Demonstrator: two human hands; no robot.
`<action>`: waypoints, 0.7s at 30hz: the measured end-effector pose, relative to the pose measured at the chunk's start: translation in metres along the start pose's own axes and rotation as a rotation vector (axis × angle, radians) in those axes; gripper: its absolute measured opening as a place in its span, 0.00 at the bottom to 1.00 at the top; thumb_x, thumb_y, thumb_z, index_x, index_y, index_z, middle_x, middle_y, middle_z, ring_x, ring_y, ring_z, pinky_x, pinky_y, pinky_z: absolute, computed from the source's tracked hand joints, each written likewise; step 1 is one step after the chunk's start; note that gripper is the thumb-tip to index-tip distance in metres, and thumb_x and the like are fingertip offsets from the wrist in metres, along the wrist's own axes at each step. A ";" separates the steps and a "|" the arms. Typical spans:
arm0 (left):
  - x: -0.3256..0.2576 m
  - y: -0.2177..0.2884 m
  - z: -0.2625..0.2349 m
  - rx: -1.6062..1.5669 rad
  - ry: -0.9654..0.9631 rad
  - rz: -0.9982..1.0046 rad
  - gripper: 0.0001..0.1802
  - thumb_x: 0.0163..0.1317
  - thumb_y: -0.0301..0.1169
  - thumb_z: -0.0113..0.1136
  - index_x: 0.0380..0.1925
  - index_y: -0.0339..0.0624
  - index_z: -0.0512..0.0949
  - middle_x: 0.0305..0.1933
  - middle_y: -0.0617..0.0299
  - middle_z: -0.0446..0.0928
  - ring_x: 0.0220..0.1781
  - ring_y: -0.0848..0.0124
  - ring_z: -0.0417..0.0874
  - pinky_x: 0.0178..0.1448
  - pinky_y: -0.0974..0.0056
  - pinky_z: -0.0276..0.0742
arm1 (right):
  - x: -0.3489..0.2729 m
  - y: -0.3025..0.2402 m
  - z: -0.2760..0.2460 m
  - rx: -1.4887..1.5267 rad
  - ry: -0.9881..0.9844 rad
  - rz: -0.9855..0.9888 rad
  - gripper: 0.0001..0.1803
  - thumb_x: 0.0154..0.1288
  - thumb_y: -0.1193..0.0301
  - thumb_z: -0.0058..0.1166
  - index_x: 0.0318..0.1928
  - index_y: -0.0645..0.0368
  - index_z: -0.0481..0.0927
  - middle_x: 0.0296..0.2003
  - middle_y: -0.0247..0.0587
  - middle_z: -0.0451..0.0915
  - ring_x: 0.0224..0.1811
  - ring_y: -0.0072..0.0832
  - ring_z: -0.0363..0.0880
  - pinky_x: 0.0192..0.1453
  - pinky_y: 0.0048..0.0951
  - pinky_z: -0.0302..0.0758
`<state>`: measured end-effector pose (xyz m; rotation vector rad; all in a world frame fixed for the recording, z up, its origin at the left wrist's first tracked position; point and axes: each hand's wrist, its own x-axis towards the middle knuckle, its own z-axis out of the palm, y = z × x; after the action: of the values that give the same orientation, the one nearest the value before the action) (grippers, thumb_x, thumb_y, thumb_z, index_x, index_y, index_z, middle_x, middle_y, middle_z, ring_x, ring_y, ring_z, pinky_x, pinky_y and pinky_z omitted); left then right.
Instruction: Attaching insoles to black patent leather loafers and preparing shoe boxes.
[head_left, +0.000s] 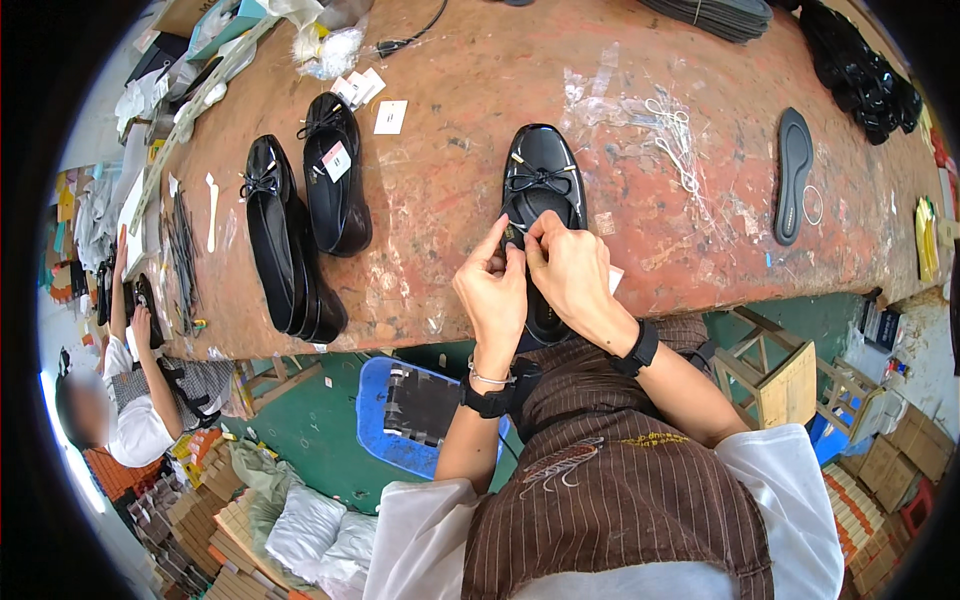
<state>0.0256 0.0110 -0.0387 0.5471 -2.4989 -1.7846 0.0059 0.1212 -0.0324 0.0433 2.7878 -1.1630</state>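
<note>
A glossy black bow-front flat shoe (pixel 543 150) lies on the bench in front of me, toe pointing away. My left hand (pixel 492 290) is over its left side, thumb and forefinger drawn together near the insole's edge. My right hand (pixel 572 268) is closed in a pinch over the shoe's opening, close to the left fingertips. A thin pale strand seems to run between the fingers, too small to name. Part of a white card (pixel 615 279) shows beside my right hand. The shoe's heel is partly hidden beneath my hands.
Left on the bench stand more black bow shoes (pixel 268 225), one with a white tag (pixel 336 161). White cards (pixel 390 117) lie behind them. Loose strings (pixel 680 150) and a dark insole (pixel 793 175) lie to the right. Another person (pixel 145 400) works at far left.
</note>
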 end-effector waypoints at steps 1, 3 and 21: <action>0.000 -0.001 0.000 0.000 0.003 -0.001 0.20 0.63 0.18 0.57 0.56 0.35 0.81 0.24 0.74 0.74 0.24 0.87 0.64 0.25 0.74 0.59 | 0.000 0.000 0.001 0.000 -0.002 -0.002 0.07 0.66 0.70 0.55 0.36 0.61 0.75 0.21 0.57 0.80 0.26 0.55 0.83 0.33 0.51 0.77; 0.001 -0.003 0.002 0.008 0.017 0.026 0.19 0.64 0.18 0.57 0.55 0.35 0.82 0.22 0.74 0.72 0.23 0.87 0.64 0.24 0.74 0.59 | 0.000 0.000 0.002 -0.014 0.015 0.003 0.08 0.66 0.69 0.55 0.36 0.61 0.75 0.21 0.56 0.80 0.27 0.54 0.83 0.33 0.51 0.77; 0.017 0.005 0.008 0.240 0.087 0.254 0.08 0.58 0.23 0.67 0.38 0.35 0.87 0.30 0.54 0.81 0.25 0.70 0.75 0.32 0.65 0.70 | -0.001 0.005 -0.003 0.095 0.089 -0.018 0.07 0.65 0.71 0.57 0.34 0.62 0.75 0.20 0.52 0.80 0.25 0.50 0.83 0.30 0.46 0.77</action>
<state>0.0070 0.0152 -0.0403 0.2883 -2.6003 -1.3565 0.0069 0.1263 -0.0337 0.0811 2.8126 -1.3284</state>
